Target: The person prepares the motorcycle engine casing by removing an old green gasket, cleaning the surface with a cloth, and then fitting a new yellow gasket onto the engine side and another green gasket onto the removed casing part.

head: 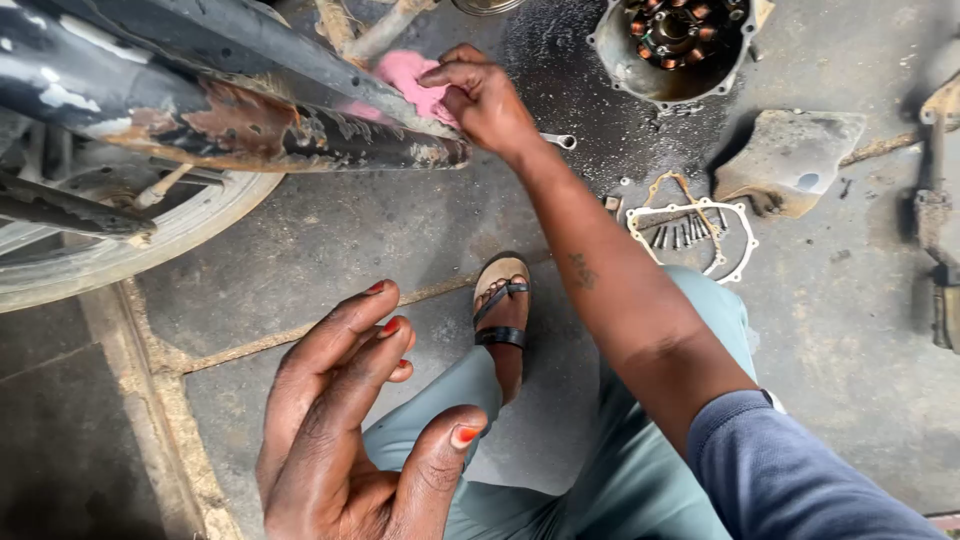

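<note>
Seen from above on an oil-stained grey concrete workshop floor (420, 240): right hand (485, 100) reaching forward, fingers pinched around a crumpled pink cloth (408, 75), pressing it against the far end of a rusted black metal exhaust pipe (250, 120) with flaking paint and bare orange-brown patches. Cloth soft and bunched, bright against the dark metal, partly hidden behind the pipe's upper edge and under the fingertips. Left hand (340, 430) held low and near the camera, empty, fingers spread loosely apart, nails painted red-orange, hovering above a knee in pale green trousers (600, 470). Below the pipe, at left, a motorcycle wheel with a silver metal rim and worn tyre (120, 250). Just beyond the right wrist, a small silver spanner (560, 141) lying flat on the floor. At top right, a round grey engine cover with copper-coloured coils inside (675, 40), resting open side up. Near the right forearm, a thin pale gasket outline (740, 245) on the floor, with a cluster of dark bolts (685, 235) lying inside its loop. To its right, a flat, bent grey metal plate (790, 160). One foot in a black strapped sandal (500, 310) planted between the two hands. Blue sleeve (790, 480) pushed up on the right arm.
</note>
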